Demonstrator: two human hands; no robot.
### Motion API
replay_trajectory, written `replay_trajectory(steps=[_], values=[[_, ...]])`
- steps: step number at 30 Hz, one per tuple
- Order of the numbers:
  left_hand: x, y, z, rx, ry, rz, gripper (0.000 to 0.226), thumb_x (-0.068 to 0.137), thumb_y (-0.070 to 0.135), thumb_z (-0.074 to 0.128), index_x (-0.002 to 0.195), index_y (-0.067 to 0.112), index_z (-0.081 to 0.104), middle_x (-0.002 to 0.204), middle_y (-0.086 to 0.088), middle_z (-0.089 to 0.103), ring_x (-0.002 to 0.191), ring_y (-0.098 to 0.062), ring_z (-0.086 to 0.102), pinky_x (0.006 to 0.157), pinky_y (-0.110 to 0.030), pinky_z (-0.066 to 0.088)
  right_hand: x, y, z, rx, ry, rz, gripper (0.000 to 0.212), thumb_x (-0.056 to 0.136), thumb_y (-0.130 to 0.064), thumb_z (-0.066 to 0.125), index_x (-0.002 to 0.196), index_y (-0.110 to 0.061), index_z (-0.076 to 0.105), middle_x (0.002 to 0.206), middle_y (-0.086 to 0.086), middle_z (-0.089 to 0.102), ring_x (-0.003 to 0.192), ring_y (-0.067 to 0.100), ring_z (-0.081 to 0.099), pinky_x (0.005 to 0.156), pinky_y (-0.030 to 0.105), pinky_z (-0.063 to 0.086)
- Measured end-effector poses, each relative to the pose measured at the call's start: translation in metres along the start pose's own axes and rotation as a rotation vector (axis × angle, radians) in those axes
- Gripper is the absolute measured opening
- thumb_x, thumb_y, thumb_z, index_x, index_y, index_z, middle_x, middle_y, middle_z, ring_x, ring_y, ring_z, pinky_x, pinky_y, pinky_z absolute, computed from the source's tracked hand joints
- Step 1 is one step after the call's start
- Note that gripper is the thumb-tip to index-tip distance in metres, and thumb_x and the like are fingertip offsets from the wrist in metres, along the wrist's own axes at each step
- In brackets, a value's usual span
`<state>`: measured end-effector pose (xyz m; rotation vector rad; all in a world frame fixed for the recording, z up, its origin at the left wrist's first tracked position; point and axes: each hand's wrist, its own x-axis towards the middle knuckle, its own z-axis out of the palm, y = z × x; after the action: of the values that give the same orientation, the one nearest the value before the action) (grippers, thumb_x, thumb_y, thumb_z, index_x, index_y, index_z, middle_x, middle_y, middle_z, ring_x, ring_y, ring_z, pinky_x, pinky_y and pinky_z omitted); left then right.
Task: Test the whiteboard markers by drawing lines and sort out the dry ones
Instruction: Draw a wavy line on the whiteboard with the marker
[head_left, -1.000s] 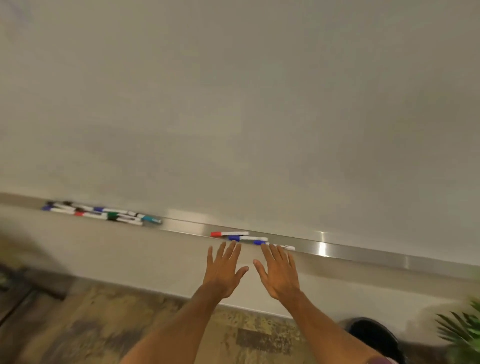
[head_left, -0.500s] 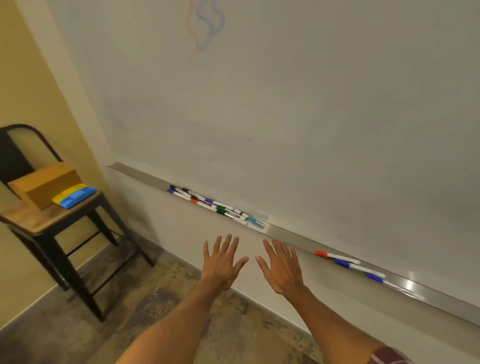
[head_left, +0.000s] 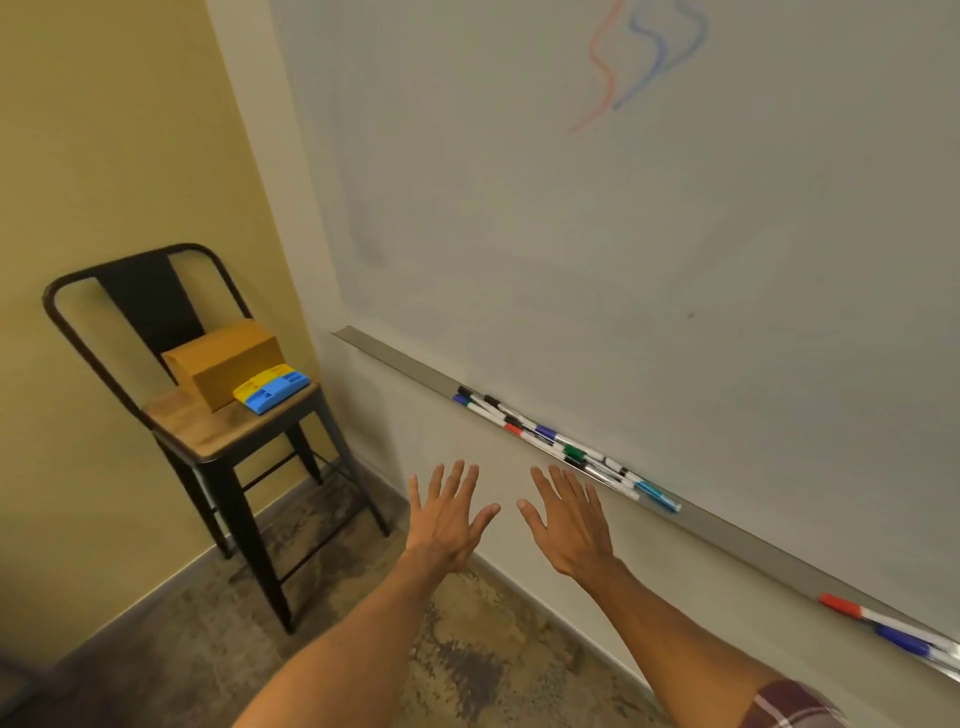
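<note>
A whiteboard fills the wall ahead, with red and blue wavy lines near its top. Along its metal tray lies a cluster of several markers with black, red, blue, green and teal caps. Further right on the tray rest a red-capped marker and a blue-capped marker. My left hand and my right hand are held out flat with fingers spread, below the tray and holding nothing. The right hand's fingertips are just short of the cluster.
A black metal chair with a wooden seat stands at the left against the yellow wall. On it sit a cardboard box and a blue and yellow eraser. Mottled floor lies below.
The view has swung left: the chair and the drawn lines came into sight, and the marker cluster now lies beside my right hand. Both hands stay open and empty.
</note>
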<state>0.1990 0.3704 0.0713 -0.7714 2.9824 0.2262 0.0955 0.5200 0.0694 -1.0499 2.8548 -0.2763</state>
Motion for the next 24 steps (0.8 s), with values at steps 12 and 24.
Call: replay_trajectory(steps=[12, 24], values=[[0.103, -0.077, -0.003, -0.023, -0.014, -0.063, 0.078, 0.088, 0.071, 0.002, 0.155, 0.032, -0.006, 0.163, 0.003, -0.011, 0.150, -0.025, -0.011, 0.113, -0.054, -0.018, 0.123, -0.050, 0.026, 0.036, -0.008, -0.101, 0.084, 0.082, -0.069, -0.006, 0.151, -0.026, 0.010, 0.159, 0.002, 0.009, 0.146, 0.020, 0.005, 0.117, 0.036, 0.006], [0.221, -0.099, -0.008, -0.008, -0.078, -0.025, 0.074, 0.092, 0.069, 0.007, 0.155, 0.032, -0.006, 0.163, 0.002, -0.011, 0.150, -0.025, -0.013, 0.114, -0.055, -0.017, 0.232, -0.050, 0.047, 0.037, 0.008, -0.094, 0.104, 0.068, -0.075, -0.026, 0.151, -0.027, 0.014, 0.157, 0.003, 0.021, 0.145, 0.020, 0.016, 0.116, 0.037, 0.016]])
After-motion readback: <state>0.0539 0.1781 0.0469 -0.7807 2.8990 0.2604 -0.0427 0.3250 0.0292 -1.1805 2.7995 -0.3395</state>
